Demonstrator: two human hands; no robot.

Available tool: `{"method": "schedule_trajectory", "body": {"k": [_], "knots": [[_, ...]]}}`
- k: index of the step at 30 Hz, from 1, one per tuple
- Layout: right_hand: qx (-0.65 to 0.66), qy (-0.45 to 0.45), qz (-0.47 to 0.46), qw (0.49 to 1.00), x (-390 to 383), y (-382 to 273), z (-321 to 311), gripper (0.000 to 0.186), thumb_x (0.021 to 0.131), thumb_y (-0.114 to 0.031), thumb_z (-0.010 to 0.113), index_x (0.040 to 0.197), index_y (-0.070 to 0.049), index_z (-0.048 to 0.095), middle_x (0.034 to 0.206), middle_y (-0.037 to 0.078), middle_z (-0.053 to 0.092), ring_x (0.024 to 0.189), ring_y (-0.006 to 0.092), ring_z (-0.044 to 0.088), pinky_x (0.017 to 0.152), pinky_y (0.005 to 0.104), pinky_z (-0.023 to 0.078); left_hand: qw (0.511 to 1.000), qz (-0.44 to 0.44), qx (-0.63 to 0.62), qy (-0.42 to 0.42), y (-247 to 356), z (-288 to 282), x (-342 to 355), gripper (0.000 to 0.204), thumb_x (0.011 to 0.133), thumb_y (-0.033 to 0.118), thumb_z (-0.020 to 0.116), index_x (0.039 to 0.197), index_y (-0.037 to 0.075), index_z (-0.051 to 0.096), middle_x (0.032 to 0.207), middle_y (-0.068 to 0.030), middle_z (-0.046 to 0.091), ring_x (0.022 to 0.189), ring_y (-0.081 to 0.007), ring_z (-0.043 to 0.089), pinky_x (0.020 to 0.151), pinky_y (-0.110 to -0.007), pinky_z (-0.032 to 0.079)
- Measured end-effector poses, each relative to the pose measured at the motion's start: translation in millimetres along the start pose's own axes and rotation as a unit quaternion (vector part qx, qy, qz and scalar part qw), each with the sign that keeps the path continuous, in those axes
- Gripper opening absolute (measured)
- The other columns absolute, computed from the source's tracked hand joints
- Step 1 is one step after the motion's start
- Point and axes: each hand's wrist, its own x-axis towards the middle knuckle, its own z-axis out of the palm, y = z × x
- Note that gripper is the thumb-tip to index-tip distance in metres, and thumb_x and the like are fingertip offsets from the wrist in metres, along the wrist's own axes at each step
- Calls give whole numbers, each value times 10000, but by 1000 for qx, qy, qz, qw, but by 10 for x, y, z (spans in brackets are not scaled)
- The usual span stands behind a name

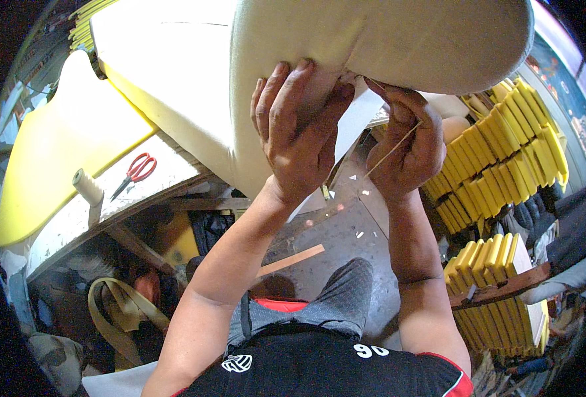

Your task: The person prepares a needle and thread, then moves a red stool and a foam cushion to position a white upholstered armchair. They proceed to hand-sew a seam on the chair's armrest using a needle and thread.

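Note:
A cream padded piece (432,46) with a rounded end and a seam down its face fills the upper middle. My left hand (299,132) lies on it, fingers bent and pressed on the surface, thumb at the seam's lower edge. Just right of that, my right hand (405,139) is closed on a thin pale thread (389,155) at the same edge; whether a needle is in the fingers is hidden. On the white bench (61,235) at left lie red-handled scissors (140,169) and a cream spool (89,187).
A yellow-and-white curved panel (41,178) rests on the bench. Stacks of yellow padded pieces (491,152) stand at right, more (501,324) on a lower wooden rack. A webbing loop (101,317) hangs under the bench; a wooden strip (293,258) lies below my hands.

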Motion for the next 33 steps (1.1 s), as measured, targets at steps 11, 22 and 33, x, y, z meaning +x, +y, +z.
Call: {"method": "schedule_trajectory", "body": {"k": [11,22,33], "knots": [[11,46,45,998,-60,36,27,83,932,33,611,999,39,659,900,177,735,805,218,729,723,316,571,1000,-6,3,5,4,49,-14,337,801,83,706,1084,251,778,1350,-105,578,1297,-329,491,1126,-485,331],[-5,-35,131,991,40,-47,-72,105,978,-12,546,969,29,643,889,161,728,802,234,728,723,328,573,1000,-4,4,10,2,33,-15,331,791,74,723,1062,254,782,1342,-101,585,1293,-329,496,1119,-489,342],[126,-71,224,964,73,-117,-81,142,1011,-53,527,1035,27,641,943,123,718,876,215,710,805,343,576,1000,2,10,14,23,43,-23,346,801,65,706,1090,241,780,1342,-126,576,1288,-339,495,1119,-491,341]]}}
